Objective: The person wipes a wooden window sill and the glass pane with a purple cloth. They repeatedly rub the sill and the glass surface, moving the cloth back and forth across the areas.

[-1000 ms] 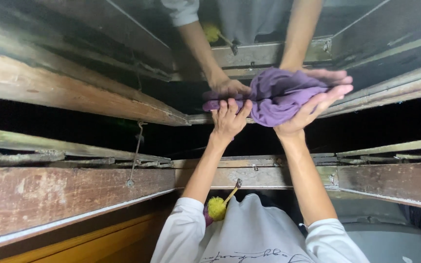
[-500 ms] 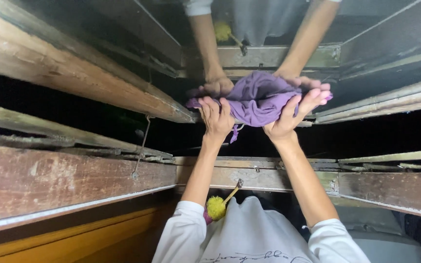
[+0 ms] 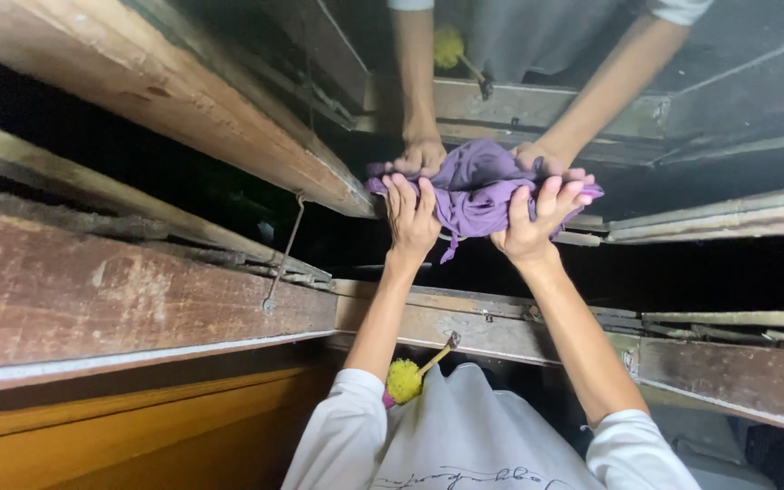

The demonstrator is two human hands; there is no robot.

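Both my arms reach up to a dark window pane (image 3: 700, 100) that mirrors them. My left hand (image 3: 410, 218) presses the left end of a bunched purple cloth (image 3: 474, 195) against the glass, fingers spread over it. My right hand (image 3: 537, 222) grips the cloth's right side, fingers curled around the fabric. A thin purple string hangs from the cloth between my hands. Above the cloth the glass shows the reflection of my hands, forearms and white shirt.
A worn wooden window frame (image 3: 129, 299) runs along the left and below, with a metal hook stay (image 3: 283, 254) hanging from it. A yellow fluffy duster (image 3: 406, 379) with a wooden handle is tucked at my chest. Dark opening lies behind the frames.
The view has tilted and shifted, so the frames slant more. Both hands have drawn closer together on the cloth, and my right fingers have curled tighter around it.
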